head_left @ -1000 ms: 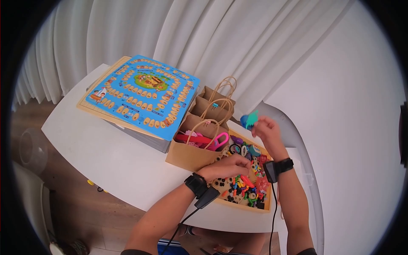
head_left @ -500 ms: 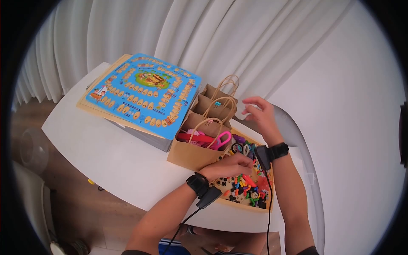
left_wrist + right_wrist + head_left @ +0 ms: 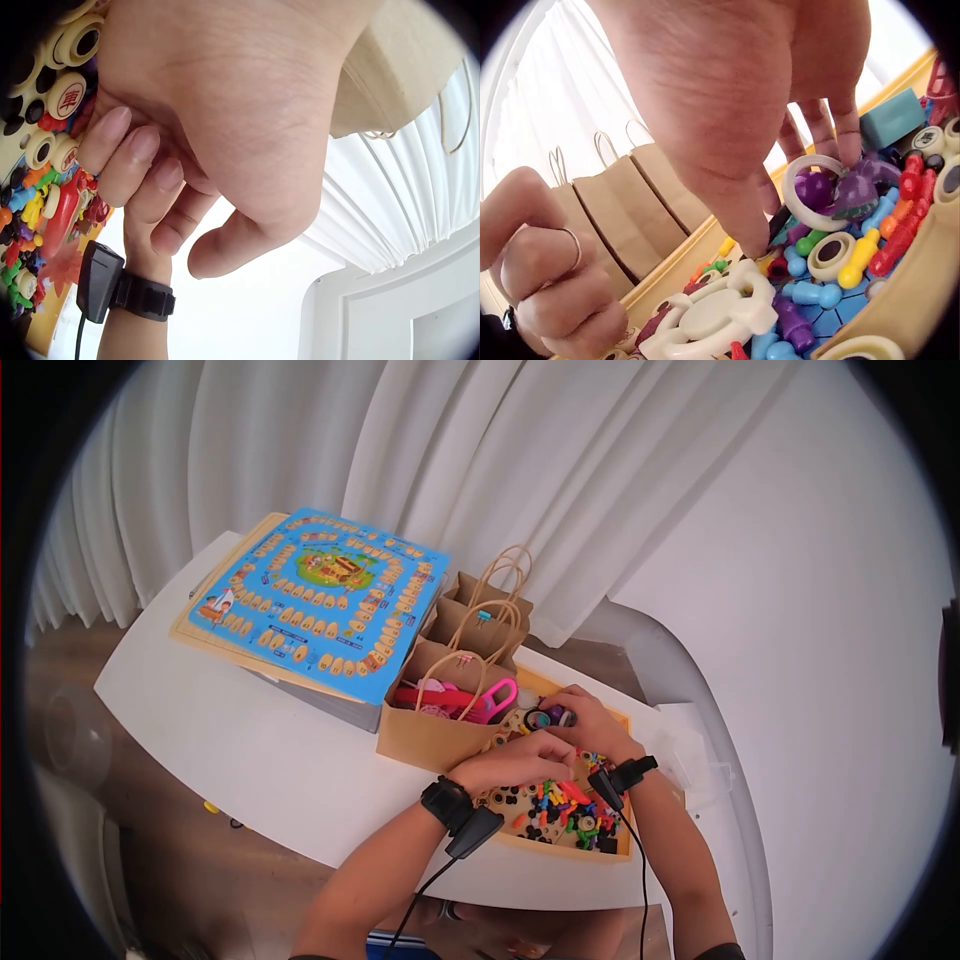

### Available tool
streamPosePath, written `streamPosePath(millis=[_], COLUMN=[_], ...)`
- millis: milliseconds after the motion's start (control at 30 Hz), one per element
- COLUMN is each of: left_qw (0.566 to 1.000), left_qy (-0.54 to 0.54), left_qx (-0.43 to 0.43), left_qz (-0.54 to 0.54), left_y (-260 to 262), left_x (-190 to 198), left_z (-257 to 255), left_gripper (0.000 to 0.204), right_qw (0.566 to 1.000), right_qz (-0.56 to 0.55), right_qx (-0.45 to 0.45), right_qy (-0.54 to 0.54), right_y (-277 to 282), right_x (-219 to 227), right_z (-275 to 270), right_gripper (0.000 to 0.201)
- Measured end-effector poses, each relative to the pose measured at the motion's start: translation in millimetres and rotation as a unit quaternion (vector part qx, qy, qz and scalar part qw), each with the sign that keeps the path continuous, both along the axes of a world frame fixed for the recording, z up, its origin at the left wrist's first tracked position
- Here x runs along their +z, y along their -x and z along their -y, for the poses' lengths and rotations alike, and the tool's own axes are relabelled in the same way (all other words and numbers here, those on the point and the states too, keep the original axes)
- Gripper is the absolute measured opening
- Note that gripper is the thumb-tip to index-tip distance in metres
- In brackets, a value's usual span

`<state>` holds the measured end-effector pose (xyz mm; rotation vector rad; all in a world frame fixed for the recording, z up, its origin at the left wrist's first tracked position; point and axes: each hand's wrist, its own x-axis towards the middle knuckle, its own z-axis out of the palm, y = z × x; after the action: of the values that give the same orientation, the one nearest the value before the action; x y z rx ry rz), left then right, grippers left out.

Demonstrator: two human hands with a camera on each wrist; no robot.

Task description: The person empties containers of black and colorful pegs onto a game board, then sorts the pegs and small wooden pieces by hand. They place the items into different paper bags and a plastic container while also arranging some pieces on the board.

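My right hand [image 3: 588,726] reaches down into a shallow wooden tray [image 3: 560,848] full of small game pieces. In the right wrist view its fingers extend beside a white ring [image 3: 788,187] and a purple toy figure [image 3: 859,187], with the thumb apart from them, low among the pieces. Over the near part of the tray my left hand [image 3: 520,762] hovers with loosely curled fingers [image 3: 135,154] and nothing between them. Beneath it lie a red elongated piece [image 3: 573,792], xiangqi discs [image 3: 67,95] and several colourful pegs. A white plastic piece [image 3: 712,315] sits near the right thumb.
Brown paper bags with handles stand in a row left of the tray; the nearest bag [image 3: 425,743] holds pink and red items. Farther left, a blue board game [image 3: 325,595] tops a stack on the white table [image 3: 200,710]. White curtains [image 3: 300,440] hang behind.
One second ago my right hand held a blue-green toy above the tray's far end; half a second ago it was raised without it. Now it is down among the pieces. The left hand stays nearly still.
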<state>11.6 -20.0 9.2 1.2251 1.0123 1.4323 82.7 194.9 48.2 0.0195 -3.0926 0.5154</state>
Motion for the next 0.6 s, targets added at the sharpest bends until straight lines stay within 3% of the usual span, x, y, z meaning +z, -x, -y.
streamPosePath(millis=[200,267,367,500,600], left_qw=[1.0,1.0,1.0,0.998,0.994], left_qy=[0.001,-0.002,0.01,0.017,0.023], left_qx=[0.001,0.004,-0.011,0.054,0.093], left_qz=[-0.002,-0.005,-0.003,0.012,0.051], left_y=[0,0,2,-2,-1], left_x=[0,-1,-7,2,1], left_z=[2,1,-2,4,3], left_gripper=[0.022,0.022,0.021,0.018,0.017], right_qw=[1.0,0.997,0.993,0.985,0.981], right_qz=[-0.012,0.027,0.0,-0.037,0.006], right_qx=[0.018,-0.029,-0.085,-0.103,-0.139], right_qy=[0.009,0.062,0.08,0.13,0.138], right_y=[-12,-17,-24,-36,-44], right_x=[2,10,6,18,28], right_z=[0,6,-5,-7,-6], right_gripper=[0.04,0.035,0.032,0.027,0.025])
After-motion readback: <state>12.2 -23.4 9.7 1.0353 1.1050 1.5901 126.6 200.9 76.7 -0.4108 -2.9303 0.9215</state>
